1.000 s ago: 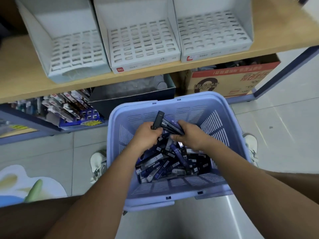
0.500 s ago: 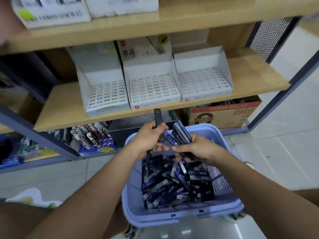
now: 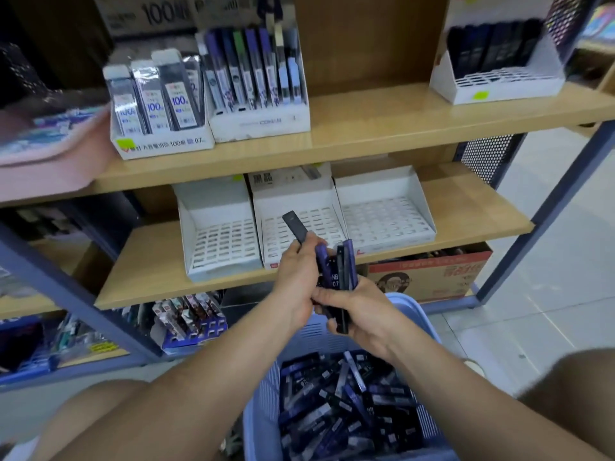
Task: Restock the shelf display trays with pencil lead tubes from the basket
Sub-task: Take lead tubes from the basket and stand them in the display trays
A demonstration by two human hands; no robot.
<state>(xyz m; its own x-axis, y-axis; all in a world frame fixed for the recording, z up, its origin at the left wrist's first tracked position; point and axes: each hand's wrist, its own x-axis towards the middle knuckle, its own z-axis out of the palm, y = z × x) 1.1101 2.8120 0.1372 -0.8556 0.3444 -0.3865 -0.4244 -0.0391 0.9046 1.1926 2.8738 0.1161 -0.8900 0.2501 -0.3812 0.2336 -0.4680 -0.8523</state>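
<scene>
The single black flat lead tube (image 3: 295, 227) pinched in the left hand (image 3: 296, 281) sits directly in front of the middle white cardboard display tray with a slotted floor (image 3: 327, 224). That tray lies at 12 o'clock from the hand, just beyond it, and the tube overlaps its front. The tube's long axis slants from the fingers up toward 11 o'clock, so I judge it needs tipping forward to meet a slot.

The left hand is the nearer one to the trays. The right hand (image 3: 361, 316), at 4 o'clock from the left and touching it, is wrapped round an upright bundle of purple and black lead tubes (image 3: 336, 271), whose long axis runs 12 to 6.

A matching left tray (image 3: 219, 241) stands at 10 o'clock and a right tray (image 3: 386, 217) at 2 o'clock, all three side by side on the lower wooden shelf (image 3: 149, 264) with no tubes visible in them. Nothing stands between the hands and the trays.

The lavender plastic basket (image 3: 263, 404) at 6 o'clock holds a loose heap of dark tubes (image 3: 346, 404). An orange cardboard box (image 3: 432, 274) sits under the shelf at 3 o'clock.
</scene>
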